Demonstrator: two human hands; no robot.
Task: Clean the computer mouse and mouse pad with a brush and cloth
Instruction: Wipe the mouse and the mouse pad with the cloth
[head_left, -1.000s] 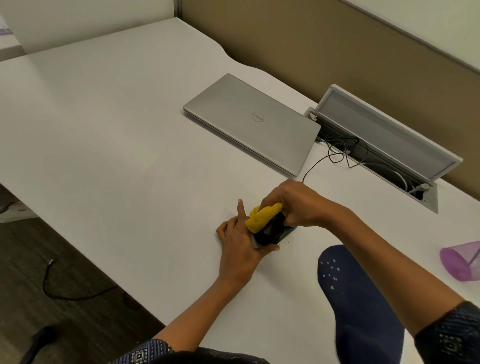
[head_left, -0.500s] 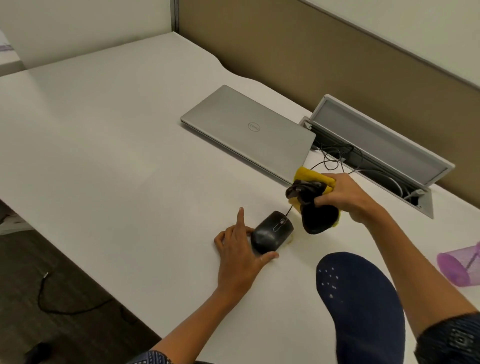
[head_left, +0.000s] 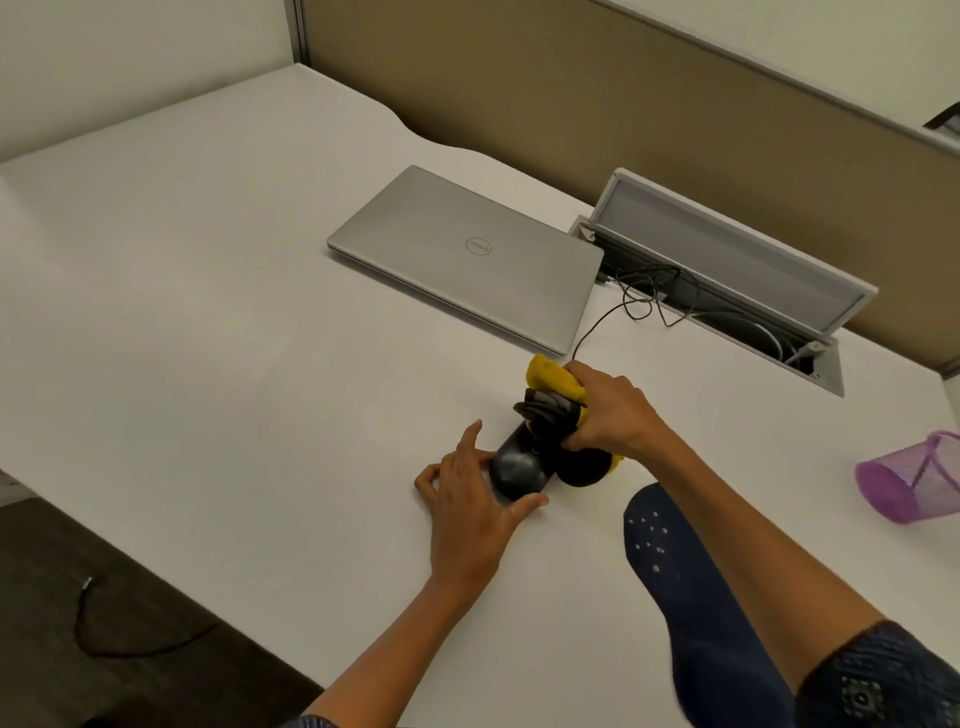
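While the white worktop (head_left: 208, 312) ran out bare-faced at the left, with a dark cable (head_left: 119, 631) lying on the floor below its edge, the action sat near the middle. The left hand (head_left: 467, 499) lay flat on the worktop, fingers straight and spread, thumb and forefinger bracketing the black mouse (head_left: 517, 467) and touching its sides. The mouse rested on the worktop, its rounded back toward the camera and its front end hidden under the cloth. Behind it, farther back, a closed silver laptop (head_left: 462, 254) lay flat. Just right of the mouse, the right hand (head_left: 610, 415) was clamped tight on a bunched yellow-and-black cloth (head_left: 553, 387), fingers curled round it, the dark folds pressed down against the front of the mouse. A thin black cord (head_left: 597, 325) ran from behind the cloth up toward the open cable box (head_left: 727, 265) set in the worktop by the brown partition. Nearer the camera, a dark blue mouse pad (head_left: 691, 587) with pale specks lay under the right forearm, near the mouse but not touching it. At the far right, a purple mesh cup (head_left: 909, 480) lay tipped on its side.
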